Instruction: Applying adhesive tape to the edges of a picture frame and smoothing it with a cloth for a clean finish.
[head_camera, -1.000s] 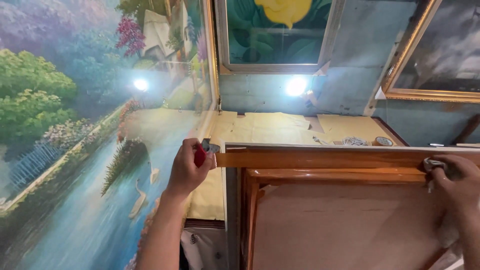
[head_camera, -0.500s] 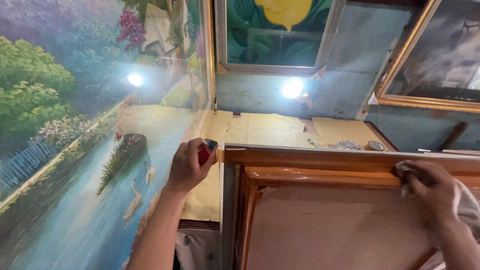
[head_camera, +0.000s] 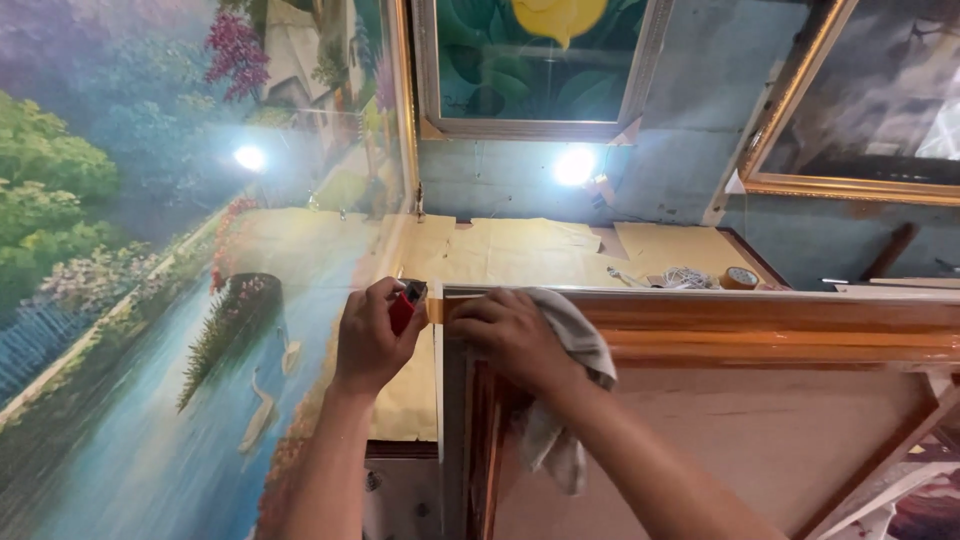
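Observation:
My left hand (head_camera: 370, 340) grips a red tape dispenser (head_camera: 405, 305) at the left corner of a wooden picture frame (head_camera: 760, 325). A strip of brown tape (head_camera: 434, 309) runs from the dispenser onto that corner. My right hand (head_camera: 505, 335) presses on the frame's top rail just right of the corner and holds a grey cloth (head_camera: 560, 400) that hangs down over the frame's brown backing board (head_camera: 720, 450).
A large glossy landscape painting (head_camera: 150, 300) fills the left side. Two framed pictures (head_camera: 540, 60) hang on the blue wall behind. Yellow paper sheets (head_camera: 520, 250), a tape roll (head_camera: 741, 278) and a tangle of string (head_camera: 683, 277) lie on the table beyond the frame.
My right hand has slid left along the top rail with the cloth, from the frame's right end to the left corner beside my left hand. The left hand stays at the corner.

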